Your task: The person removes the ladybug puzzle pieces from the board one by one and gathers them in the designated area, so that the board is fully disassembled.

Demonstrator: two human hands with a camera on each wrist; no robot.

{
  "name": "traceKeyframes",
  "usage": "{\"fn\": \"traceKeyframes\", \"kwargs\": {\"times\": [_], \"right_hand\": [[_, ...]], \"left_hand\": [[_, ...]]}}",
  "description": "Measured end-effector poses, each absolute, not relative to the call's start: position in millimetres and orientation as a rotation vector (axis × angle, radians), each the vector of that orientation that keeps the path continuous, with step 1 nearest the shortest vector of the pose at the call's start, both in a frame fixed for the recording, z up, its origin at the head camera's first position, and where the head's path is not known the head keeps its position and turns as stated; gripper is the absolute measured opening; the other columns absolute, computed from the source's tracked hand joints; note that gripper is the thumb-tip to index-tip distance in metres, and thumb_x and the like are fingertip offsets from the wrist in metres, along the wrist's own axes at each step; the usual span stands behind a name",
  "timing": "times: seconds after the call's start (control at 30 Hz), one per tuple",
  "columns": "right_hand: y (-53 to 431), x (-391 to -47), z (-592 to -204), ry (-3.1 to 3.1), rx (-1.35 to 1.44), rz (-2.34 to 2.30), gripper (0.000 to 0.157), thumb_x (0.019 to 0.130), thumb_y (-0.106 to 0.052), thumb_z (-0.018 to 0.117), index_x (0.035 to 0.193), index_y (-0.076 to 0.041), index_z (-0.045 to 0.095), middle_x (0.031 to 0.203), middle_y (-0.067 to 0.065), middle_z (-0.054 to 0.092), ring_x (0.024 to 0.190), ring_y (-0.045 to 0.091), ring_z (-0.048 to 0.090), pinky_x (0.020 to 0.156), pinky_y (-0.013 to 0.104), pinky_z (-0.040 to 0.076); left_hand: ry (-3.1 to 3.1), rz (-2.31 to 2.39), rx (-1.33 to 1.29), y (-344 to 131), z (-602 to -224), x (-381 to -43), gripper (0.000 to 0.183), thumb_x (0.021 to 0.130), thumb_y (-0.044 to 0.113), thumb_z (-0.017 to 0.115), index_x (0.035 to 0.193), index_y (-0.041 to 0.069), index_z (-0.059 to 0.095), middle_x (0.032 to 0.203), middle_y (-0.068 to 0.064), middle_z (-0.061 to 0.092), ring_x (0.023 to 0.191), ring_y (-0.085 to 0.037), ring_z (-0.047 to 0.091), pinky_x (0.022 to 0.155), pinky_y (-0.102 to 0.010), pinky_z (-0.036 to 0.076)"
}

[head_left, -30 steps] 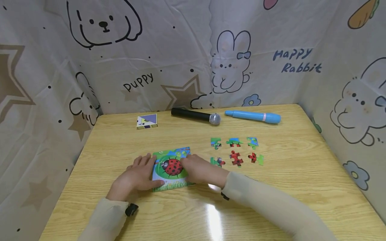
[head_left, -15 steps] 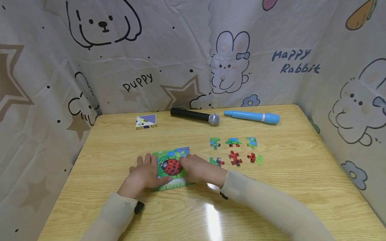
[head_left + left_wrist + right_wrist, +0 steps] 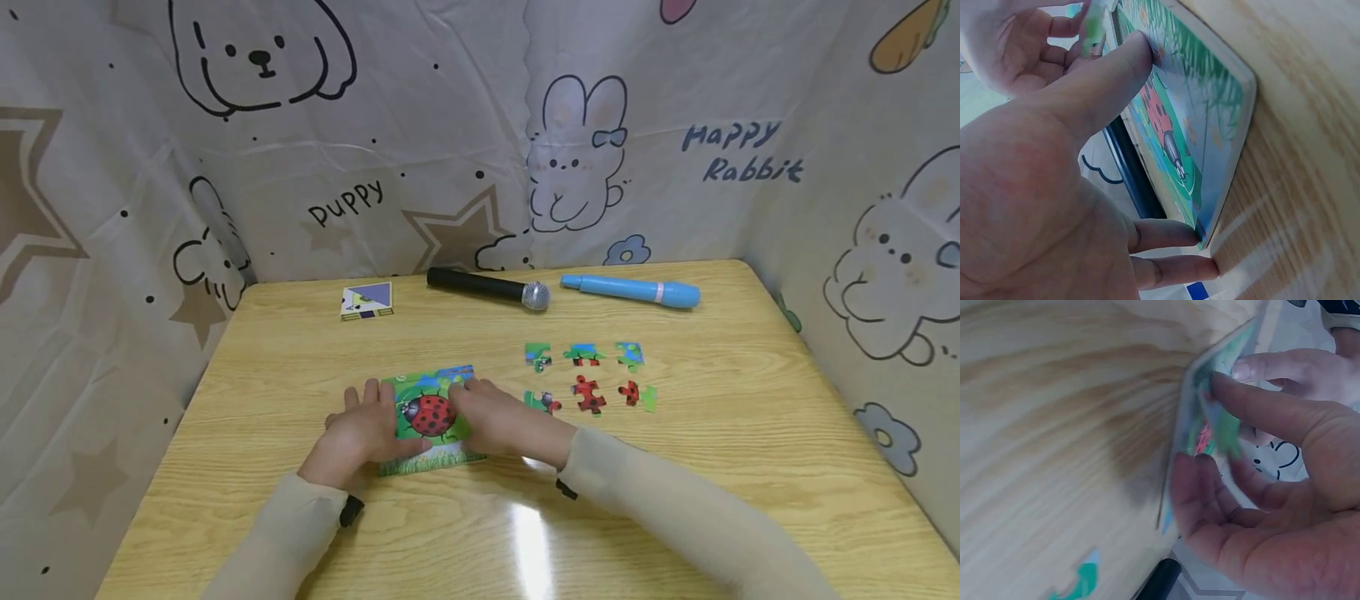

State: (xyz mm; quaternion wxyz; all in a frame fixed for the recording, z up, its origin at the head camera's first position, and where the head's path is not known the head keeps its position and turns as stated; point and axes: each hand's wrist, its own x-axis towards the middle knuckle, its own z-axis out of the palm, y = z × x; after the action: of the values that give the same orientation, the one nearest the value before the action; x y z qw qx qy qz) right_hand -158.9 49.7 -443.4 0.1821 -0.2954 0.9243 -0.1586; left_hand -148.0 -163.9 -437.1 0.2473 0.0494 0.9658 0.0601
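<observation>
A ladybird puzzle board [image 3: 429, 460] lies on the table, its red ladybird facing up on a green leaf. My left hand [image 3: 356, 435] rests at the board's left side: in the left wrist view its thumb [image 3: 1132, 56] presses on the face, and fairly straight fingers [image 3: 1172, 269] touch the edge and the table. My right hand [image 3: 491, 419] is over the board's right part. In the right wrist view, a green puzzle piece [image 3: 1229, 432], slightly blurred, is pinched between its thumb and fingers, tilted up from the board. The head view hides this piece behind the hand.
Several loose puzzle pieces [image 3: 587, 395] lie in two rows right of the board. Along the back are a small patterned box [image 3: 367, 301], a black microphone [image 3: 476, 285] and a blue microphone-shaped thing [image 3: 630, 289]. A printed curtain [image 3: 450, 125] closes off the back and sides.
My left hand has shifted to the right, bringing its thumb further over the board's lower part. The right hand stays in nearly the same place on the board's right part.
</observation>
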Motion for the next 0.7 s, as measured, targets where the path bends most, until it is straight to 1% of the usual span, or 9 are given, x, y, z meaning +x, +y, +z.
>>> {"fn": "traceKeyframes", "kwargs": {"times": [0.03, 0.07, 0.13, 0.2, 0.27, 0.3, 0.5, 0.63, 0.7], "right_hand": [[52.2, -158.5, -444.6, 2.607, -0.856, -0.488, 0.047, 0.084, -0.018, 0.090, 0.119, -0.012, 0.060, 0.115, 0.004, 0.065, 0.103, 0.019, 0.060, 0.089, 0.035, 0.055], [55.2, -157.8, -445.4, 2.602, -0.878, -0.538, 0.047, 0.085, -0.018, 0.089, 0.119, -0.012, 0.058, 0.111, 0.004, 0.066, 0.098, 0.018, 0.059, 0.085, 0.034, 0.054], [61.4, -157.4, -448.1, 2.586, -0.929, -0.648, 0.043, 0.087, -0.016, 0.087, 0.116, -0.011, 0.056, 0.096, 0.001, 0.064, 0.082, 0.015, 0.056, 0.073, 0.029, 0.050], [67.9, -157.6, -448.9, 2.560, -0.961, -0.747, 0.038, 0.089, -0.015, 0.085, 0.111, -0.011, 0.055, 0.084, -0.001, 0.062, 0.071, 0.011, 0.050, 0.065, 0.025, 0.044], [76.1, -158.7, -447.5, 2.539, -0.980, -0.825, 0.033, 0.091, -0.013, 0.084, 0.105, -0.012, 0.054, 0.074, -0.004, 0.056, 0.064, 0.009, 0.043, 0.060, 0.023, 0.037], [80.4, -159.9, -446.3, 2.529, -0.981, -0.855, 0.032, 0.091, -0.013, 0.083, 0.103, -0.012, 0.053, 0.073, -0.005, 0.056, 0.063, 0.007, 0.044, 0.059, 0.022, 0.039], [117.0, -165.1, -432.4, 2.496, -0.962, -0.937, 0.027, 0.092, -0.010, 0.081, 0.108, -0.013, 0.059, 0.085, -0.002, 0.071, 0.072, 0.004, 0.061, 0.071, 0.025, 0.052], [144.7, -166.5, -427.0, 2.496, -0.926, -0.937, 0.025, 0.092, -0.009, 0.081, 0.110, -0.014, 0.064, 0.095, -0.001, 0.074, 0.084, 0.005, 0.068, 0.079, 0.026, 0.057], [158.7, -166.7, -426.2, 2.485, -0.896, -0.943, 0.025, 0.093, -0.009, 0.080, 0.112, -0.014, 0.065, 0.098, -0.001, 0.075, 0.088, 0.006, 0.070, 0.082, 0.027, 0.058]], "left_hand": [[2.632, 0.162, 0.132, -163.8, -436.9, -148.0, 0.114, 0.085, 0.070, 0.075, 0.153, -0.008, 0.027, 0.153, -0.028, 0.036, 0.135, -0.055, 0.038, 0.093, -0.078, 0.048], [2.629, 0.161, 0.129, -163.6, -436.8, -148.1, 0.114, 0.085, 0.070, 0.075, 0.154, -0.008, 0.027, 0.154, -0.028, 0.035, 0.137, -0.056, 0.037, 0.093, -0.079, 0.048], [2.629, 0.161, 0.126, -163.4, -436.2, -147.9, 0.114, 0.085, 0.070, 0.075, 0.154, -0.008, 0.027, 0.154, -0.029, 0.035, 0.137, -0.056, 0.037, 0.093, -0.079, 0.048], [2.629, 0.157, 0.122, -163.1, -435.9, -147.8, 0.114, 0.085, 0.070, 0.076, 0.154, -0.008, 0.027, 0.154, -0.029, 0.035, 0.137, -0.056, 0.037, 0.094, -0.079, 0.048], [2.629, 0.158, 0.120, -162.2, -436.4, -148.2, 0.114, 0.085, 0.069, 0.076, 0.154, -0.008, 0.027, 0.154, -0.029, 0.035, 0.137, -0.056, 0.037, 0.094, -0.079, 0.048], [2.630, 0.159, 0.120, -161.6, -436.5, -148.2, 0.114, 0.085, 0.069, 0.076, 0.153, -0.007, 0.028, 0.153, -0.029, 0.035, 0.137, -0.055, 0.038, 0.094, -0.079, 0.048], [2.617, 0.177, 0.129, -161.1, -438.2, -148.2, 0.117, 0.086, 0.070, 0.074, 0.157, -0.008, 0.023, 0.163, -0.031, 0.028, 0.145, -0.060, 0.031, 0.096, -0.080, 0.046], [2.611, 0.183, 0.132, -163.9, -438.9, -146.9, 0.119, 0.087, 0.071, 0.072, 0.159, -0.008, 0.019, 0.168, -0.032, 0.022, 0.151, -0.063, 0.023, 0.099, -0.082, 0.043], [2.612, 0.181, 0.136, -165.1, -439.4, -146.4, 0.120, 0.087, 0.071, 0.072, 0.160, -0.007, 0.018, 0.169, -0.032, 0.020, 0.152, -0.064, 0.020, 0.100, -0.083, 0.041]]}}
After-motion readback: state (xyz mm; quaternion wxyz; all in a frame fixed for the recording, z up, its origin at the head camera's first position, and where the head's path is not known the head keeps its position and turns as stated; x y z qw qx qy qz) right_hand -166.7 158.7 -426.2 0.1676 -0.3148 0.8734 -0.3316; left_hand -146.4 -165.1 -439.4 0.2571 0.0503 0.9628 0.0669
